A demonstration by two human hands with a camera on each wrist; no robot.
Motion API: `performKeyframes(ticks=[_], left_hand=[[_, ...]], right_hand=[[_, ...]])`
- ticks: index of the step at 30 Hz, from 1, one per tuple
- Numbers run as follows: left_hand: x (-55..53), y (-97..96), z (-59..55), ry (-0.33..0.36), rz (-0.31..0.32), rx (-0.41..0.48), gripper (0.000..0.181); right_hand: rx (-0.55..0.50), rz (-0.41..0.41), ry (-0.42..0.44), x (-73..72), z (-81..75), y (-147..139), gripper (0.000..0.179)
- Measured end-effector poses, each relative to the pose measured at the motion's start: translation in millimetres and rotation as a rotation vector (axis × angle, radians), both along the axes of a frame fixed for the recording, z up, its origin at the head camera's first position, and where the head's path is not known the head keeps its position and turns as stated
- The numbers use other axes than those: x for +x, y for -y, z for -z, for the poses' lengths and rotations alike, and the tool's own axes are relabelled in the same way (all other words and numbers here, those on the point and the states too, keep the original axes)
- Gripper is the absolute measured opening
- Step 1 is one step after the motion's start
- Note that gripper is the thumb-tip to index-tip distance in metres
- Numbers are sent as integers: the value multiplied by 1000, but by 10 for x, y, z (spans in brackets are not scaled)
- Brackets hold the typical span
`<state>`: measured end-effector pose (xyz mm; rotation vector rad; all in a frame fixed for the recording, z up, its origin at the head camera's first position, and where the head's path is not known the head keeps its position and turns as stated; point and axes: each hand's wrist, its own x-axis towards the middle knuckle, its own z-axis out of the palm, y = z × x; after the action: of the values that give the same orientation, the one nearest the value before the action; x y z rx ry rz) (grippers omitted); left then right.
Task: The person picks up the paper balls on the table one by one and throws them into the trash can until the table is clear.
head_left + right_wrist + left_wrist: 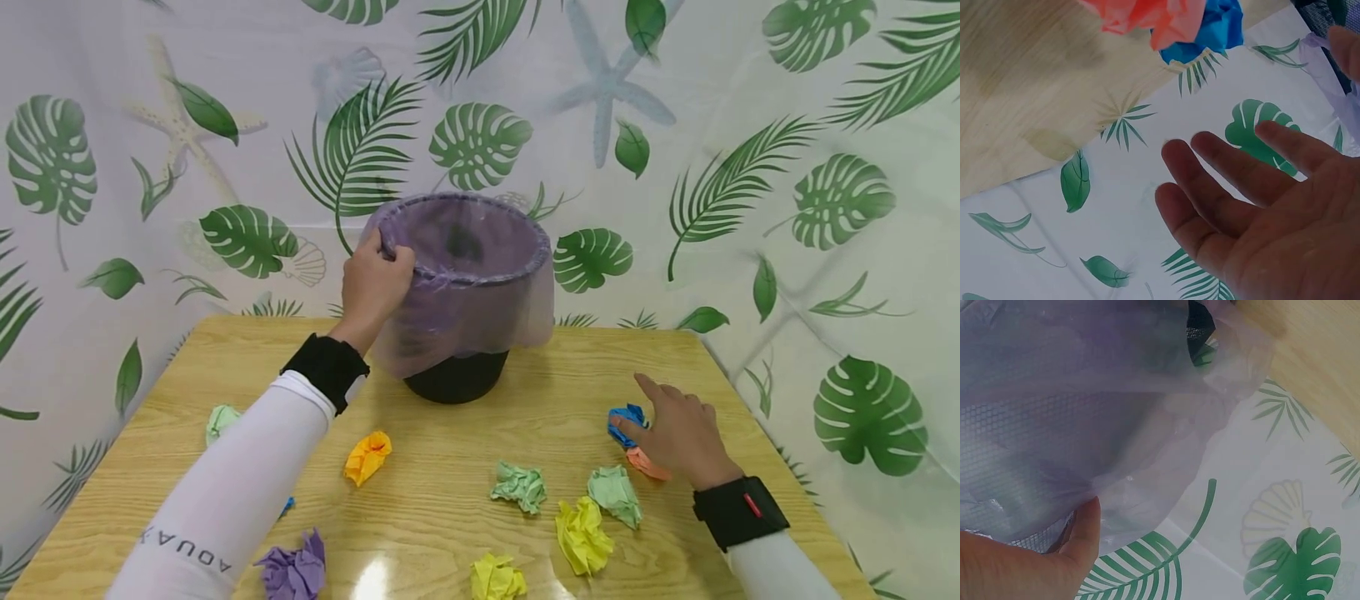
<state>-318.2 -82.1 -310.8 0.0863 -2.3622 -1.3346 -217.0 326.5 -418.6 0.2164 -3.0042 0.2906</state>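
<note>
We're getting full beach-jungle vibes from the pale backdrop: green split leaves and palm fronds are sharing it with a yellowish starfish, a bluish starfish and some faded shells. In front of it, the wood-grain table is catching a bright glare on its nearer side.

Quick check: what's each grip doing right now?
Left grip: closed, holding the bag-lined bin at its rim.
Right grip: open, holding nothing, near the blue crumpled paper.
</note>
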Motion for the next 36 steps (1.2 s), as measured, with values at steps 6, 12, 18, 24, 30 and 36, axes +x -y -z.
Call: performKeyframes(ticks=[6,12,18,24,30,36], left_hand=[[-2,-6,-3,-7,9,29,42],[5,-4,-3,13,34,39,66],[19,-5,2,14,38,50,70],[19,-7,15,4,47,73,68],[21,-21,10,17,38,79,69],[10,-15,9,28,25,77,69]], right_hand=[[43,2,96,-88,66,20,83],[64,0,147,-159,132,49,77],[76,-22,146,-216,201,85,61],[58,-40,144,-280,281,117,48],[25,-61,87,-306,295,159,35],[-46,-64,32,-315,182,250,34]])
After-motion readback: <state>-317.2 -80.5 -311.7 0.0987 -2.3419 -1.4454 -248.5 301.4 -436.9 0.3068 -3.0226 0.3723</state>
